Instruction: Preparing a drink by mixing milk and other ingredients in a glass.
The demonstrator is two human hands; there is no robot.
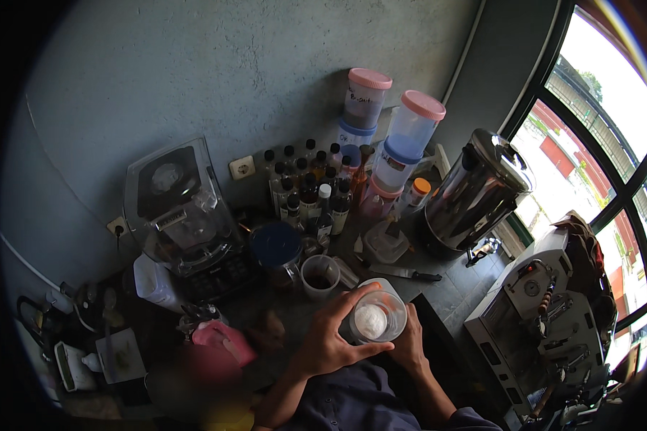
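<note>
In the head view, a clear cup (396, 304) is held up in front of the dark shirt (338, 402), its wide mouth tipped toward the eye and a rounded white mass (371, 321) showing inside. The left hand (332, 332) is clamped on the cup's left side, thumb and forefinger spread apart around the wall; the right hand (409, 343) lies against the far right side, and I cannot tell how its hidden fingers close. The cup looks like thin, smooth plastic, probably light, a little springy and slippery if wet; a hard squeeze could buckle it, so the best hold seems a gentle wrap of the wall below the rim, kept level if the white stuff is loose powder. It looks matte and soft, though whether it is powder or a lump is unclear. Just beyond stands a round whitish tub (308, 289) with dark contents, and near it lies a knife (406, 272) with a flat blade and black handle. Farther back are slim glossy bottles with mostly black caps (289, 151), cloudy round jars with ribbed pink lids (423, 105), and a mirror-bright steel urn (449, 205), all against a rough, pitted grey wall (244, 72).
</note>
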